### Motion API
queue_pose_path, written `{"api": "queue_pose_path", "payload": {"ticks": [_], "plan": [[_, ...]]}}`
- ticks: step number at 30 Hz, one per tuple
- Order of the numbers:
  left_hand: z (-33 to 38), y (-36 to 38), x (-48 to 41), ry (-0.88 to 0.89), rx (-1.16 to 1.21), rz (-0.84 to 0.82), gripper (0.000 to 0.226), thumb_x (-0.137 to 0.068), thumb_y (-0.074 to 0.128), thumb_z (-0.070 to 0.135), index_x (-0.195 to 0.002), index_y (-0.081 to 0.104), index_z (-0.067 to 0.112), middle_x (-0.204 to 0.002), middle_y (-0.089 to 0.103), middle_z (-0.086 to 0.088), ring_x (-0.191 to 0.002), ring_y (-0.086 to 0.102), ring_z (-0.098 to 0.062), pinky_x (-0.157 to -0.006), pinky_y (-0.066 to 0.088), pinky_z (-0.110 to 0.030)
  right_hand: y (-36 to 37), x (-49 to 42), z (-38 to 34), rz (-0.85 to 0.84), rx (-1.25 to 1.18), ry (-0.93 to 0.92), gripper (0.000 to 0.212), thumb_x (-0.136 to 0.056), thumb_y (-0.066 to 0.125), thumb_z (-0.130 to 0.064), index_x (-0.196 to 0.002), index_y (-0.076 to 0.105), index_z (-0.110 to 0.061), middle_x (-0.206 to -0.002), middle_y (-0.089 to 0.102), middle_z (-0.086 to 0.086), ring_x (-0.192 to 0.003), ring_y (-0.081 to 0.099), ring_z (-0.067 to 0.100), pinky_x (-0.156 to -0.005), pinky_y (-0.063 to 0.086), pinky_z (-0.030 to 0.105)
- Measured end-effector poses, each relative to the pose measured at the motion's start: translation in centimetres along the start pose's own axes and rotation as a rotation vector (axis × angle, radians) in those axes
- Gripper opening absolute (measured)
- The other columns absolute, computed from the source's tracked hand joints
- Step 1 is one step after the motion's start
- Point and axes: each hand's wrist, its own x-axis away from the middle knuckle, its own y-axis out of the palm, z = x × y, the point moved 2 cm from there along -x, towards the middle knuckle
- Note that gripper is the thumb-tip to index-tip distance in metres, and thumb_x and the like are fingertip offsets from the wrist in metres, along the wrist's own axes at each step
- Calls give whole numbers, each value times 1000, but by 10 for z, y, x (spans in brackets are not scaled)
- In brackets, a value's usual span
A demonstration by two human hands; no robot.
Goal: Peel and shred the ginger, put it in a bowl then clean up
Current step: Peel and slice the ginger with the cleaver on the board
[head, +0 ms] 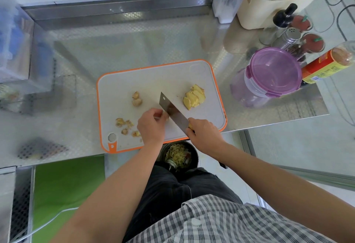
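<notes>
Presently: cutting board [119,81], at near edge of table [134,46]. Heaped ginger slices [194,96] toward board's right edge; peel scraps [124,125] at its near-left corner. Fingers of right hand [203,133] clamped on cleaver [173,112] handle. Fingers of left hand [151,125] curled beside blade; contents hidden, cannot tell.

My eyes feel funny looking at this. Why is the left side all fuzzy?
Head view: the left edge is blurred, smearing the clear boxes; the cutting board and knife in the middle look sharp; the metal counter shows soft glare.
</notes>
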Motion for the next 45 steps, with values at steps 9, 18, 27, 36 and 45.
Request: {"api": "queue_pose_path", "payload": {"ticks": [9,18,27,36,45], "plan": [[-1,3,-1,-20,60,-45,11,-83,74,20,-92,77,15,-87,72,-5,-77,67,-20,-81,53,-42,-3,1,-2,38,-21,24,18,-96,39,-16,-78,35,-13,-70,43,3,-65,43,26,-58,30,32],[3,2,-2,-107,137,-43,4,-79,77,18,-79,74,16,-71,68,6,-72,67,-15,-76,54,-33,-8,-2,-10,42,-29,9,18,-97,38,-17,-80,34,-13,-64,36,-2,-64,41,26,-58,30,32],[3,2,-4,-91,134,-49,3,-78,77,11,-81,76,11,-73,71,0,-69,65,-12,-70,48,-21,-13,0,-14,3,7,26,14,-97,37,-17,-83,34,-13,-74,43,3,-68,42,27,-62,32,33],[2,3,-6,-100,139,-60,5,-78,77,10,-82,76,9,-77,72,-3,-72,67,-15,-74,51,-26,-16,-3,-20,-85,84,81,9,-96,38,-12,-87,36,-13,-80,43,4,-72,45,25,-63,34,32],[6,0,-5,-80,108,-73,8,-78,76,12,-86,77,9,-81,73,-4,-74,65,-16,-73,48,-27,8,-22,-23,-51,35,86,12,-98,38,-15,-86,35,-14,-84,44,2,-80,54,29,-65,34,33]]}}
